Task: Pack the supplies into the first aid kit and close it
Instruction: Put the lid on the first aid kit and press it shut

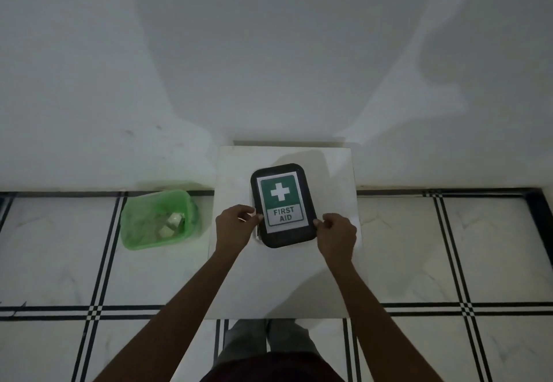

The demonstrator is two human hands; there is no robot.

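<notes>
Holding the black zip-up first aid kit [282, 205] flat on the small white table [299, 286], my left hand [235, 226] and right hand [336, 233] pinch its two sides. The supplies sit in the green plastic basket [158, 220] beside it. Pulling hard could slide it off.

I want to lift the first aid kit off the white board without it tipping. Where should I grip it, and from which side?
Grip the first aid kit by its two long edges, one hand coming in from each side near its lower half, as the left hand and right hand do here. It lies flat, so its thin rim is probably the only hold.
</notes>
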